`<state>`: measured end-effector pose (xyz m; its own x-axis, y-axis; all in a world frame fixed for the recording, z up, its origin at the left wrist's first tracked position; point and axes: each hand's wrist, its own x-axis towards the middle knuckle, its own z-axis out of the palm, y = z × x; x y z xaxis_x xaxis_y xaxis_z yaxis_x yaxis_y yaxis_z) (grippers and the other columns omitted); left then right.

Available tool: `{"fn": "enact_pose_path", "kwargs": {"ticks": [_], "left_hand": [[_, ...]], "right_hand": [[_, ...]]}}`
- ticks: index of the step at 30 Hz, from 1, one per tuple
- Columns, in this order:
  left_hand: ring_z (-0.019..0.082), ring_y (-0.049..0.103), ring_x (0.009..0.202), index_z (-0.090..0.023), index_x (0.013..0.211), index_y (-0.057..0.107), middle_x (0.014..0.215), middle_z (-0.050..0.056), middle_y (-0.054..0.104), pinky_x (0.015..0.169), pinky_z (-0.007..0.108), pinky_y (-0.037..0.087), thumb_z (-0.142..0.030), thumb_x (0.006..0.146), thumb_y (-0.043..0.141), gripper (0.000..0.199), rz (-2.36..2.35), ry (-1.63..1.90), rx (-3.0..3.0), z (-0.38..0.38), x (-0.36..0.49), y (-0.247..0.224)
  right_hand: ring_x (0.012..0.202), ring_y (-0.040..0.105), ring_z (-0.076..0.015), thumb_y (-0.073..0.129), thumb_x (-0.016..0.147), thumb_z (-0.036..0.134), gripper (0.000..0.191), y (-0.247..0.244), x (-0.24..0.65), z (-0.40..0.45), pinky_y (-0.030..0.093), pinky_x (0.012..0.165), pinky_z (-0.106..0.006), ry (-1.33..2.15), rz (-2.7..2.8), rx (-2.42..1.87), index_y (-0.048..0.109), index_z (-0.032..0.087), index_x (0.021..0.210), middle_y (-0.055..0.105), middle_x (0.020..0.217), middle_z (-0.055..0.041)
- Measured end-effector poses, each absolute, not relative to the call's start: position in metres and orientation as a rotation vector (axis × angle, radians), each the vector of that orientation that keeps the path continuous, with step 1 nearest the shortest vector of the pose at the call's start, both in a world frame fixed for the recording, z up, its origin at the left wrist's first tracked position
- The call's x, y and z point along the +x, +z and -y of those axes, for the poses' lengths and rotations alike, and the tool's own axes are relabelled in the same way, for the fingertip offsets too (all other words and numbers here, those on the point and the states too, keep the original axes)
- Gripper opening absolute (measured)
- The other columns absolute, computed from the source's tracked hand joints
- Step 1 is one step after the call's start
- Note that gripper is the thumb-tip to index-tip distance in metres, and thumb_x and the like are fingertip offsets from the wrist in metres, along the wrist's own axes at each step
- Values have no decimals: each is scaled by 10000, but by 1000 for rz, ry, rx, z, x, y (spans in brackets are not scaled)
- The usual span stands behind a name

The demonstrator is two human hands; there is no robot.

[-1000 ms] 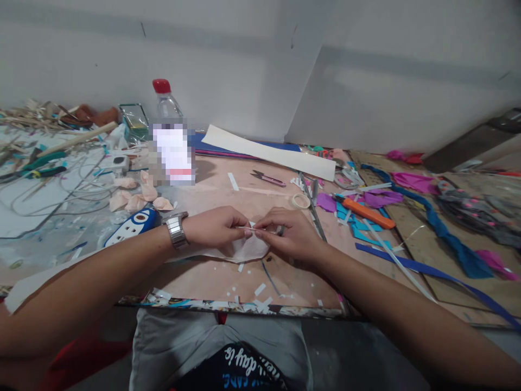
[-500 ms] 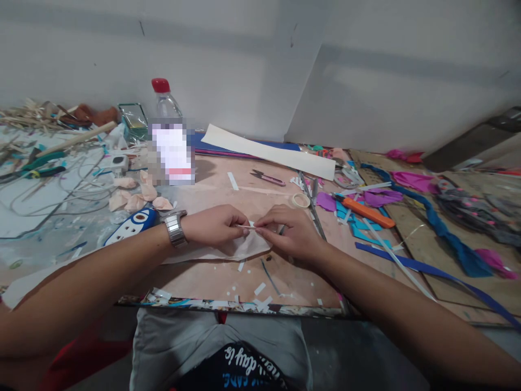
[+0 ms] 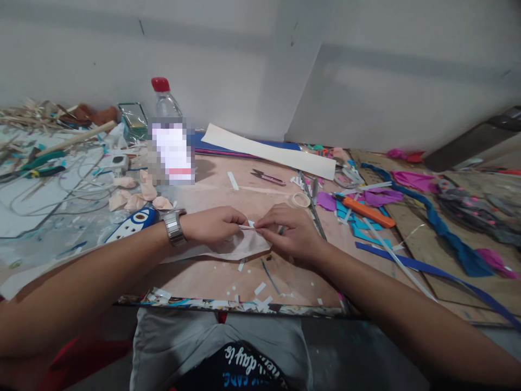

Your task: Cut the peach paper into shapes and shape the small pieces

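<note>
A long pale strip of thin paper or cloth (image 3: 240, 248) runs from under my left forearm to below my hands. Its upper edge looks folded or rolled into a narrow white band between my fingertips. My left hand (image 3: 215, 225), below a metal watch (image 3: 175, 228), pinches the band from the left. From the right, my right hand (image 3: 288, 231) pinches the same edge with thumb and fingers, close to the left fingertips. Small white paper scraps (image 3: 260, 289) lie nearer the table's front edge.
Behind my hands lie small snips (image 3: 268, 177), a tape roll (image 3: 300, 200) and a cream strip (image 3: 272, 153). An orange cutter (image 3: 368, 212) sits right among coloured scraps. A bottle with a red cap (image 3: 160, 84) stands back left; green-handled pliers (image 3: 44, 163) lie far left.
My left hand's thumb has tucked in under its fingers, and a little more of the folded edge shows between the hands. My right hand has hardly moved.
</note>
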<state>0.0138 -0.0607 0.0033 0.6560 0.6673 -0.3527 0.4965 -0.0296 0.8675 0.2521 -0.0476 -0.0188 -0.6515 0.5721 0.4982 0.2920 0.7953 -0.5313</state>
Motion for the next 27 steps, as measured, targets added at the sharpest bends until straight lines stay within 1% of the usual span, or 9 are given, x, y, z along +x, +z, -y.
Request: {"fn": "enact_pose_path", "kwargs": {"ticks": [3,5,8,10,13,15,20,24,27], "left_hand": [[122,460,607,-152,892,641,726,-9,529,559,251,362,-206,774,490,199,-923,190,1689,61,13,3],[122,459,627,-154,907,647,741,-9,531,576,251,364,-252,820,518,184,-913,207,1710,61,14,2],[135,474,691,-149,940,664,777,2,551,631,259,380,-412,935,507,306,-929,257,1778,61,15,1],[134,456,702,-144,900,648,759,-4,528,652,261,371,-479,972,472,385,-932,282,1819,60,16,0],[124,421,690,-145,836,601,723,-22,475,640,256,339,-467,968,494,364,-936,306,1864,58,17,-2],[123,417,685,-149,834,594,719,-28,469,630,253,329,-448,963,509,337,-948,317,1870,58,16,-3],[129,453,713,-141,856,621,743,-17,519,671,256,365,-434,973,507,335,-929,364,1869,59,17,-3],[118,440,692,-138,831,612,725,-23,512,651,245,350,-444,964,535,342,-921,403,1867,61,19,-2],[120,459,698,-142,837,622,732,-19,539,653,241,352,-419,965,540,316,-940,422,1897,62,19,-1]], "right_hand": [[748,691,-159,697,915,229,81,-20,252,48,515,734,-335,526,2294,-609,778,221,906,777,791,-29],[753,694,-161,695,916,225,79,-20,252,48,517,753,-346,519,2291,-592,773,224,905,781,797,-29],[762,697,-162,688,921,215,80,-19,252,49,515,765,-352,511,2297,-573,768,226,914,783,808,-26],[768,695,-161,688,925,217,79,-18,252,49,511,765,-350,511,2306,-574,766,224,923,780,809,-25],[769,687,-162,706,921,242,66,-18,253,49,504,763,-347,503,2314,-604,763,217,943,773,814,-31],[764,680,-163,726,913,266,76,-18,253,49,498,759,-345,485,2309,-627,760,209,948,766,815,-36],[766,671,-166,714,922,278,78,-19,253,48,488,771,-346,475,2321,-640,752,212,907,755,805,-35],[759,669,-168,719,924,297,93,-19,252,48,479,765,-347,462,2327,-641,752,211,910,748,790,-31],[761,669,-170,723,924,300,98,-18,252,48,474,764,-348,438,2329,-658,756,208,918,747,793,-33]]}}
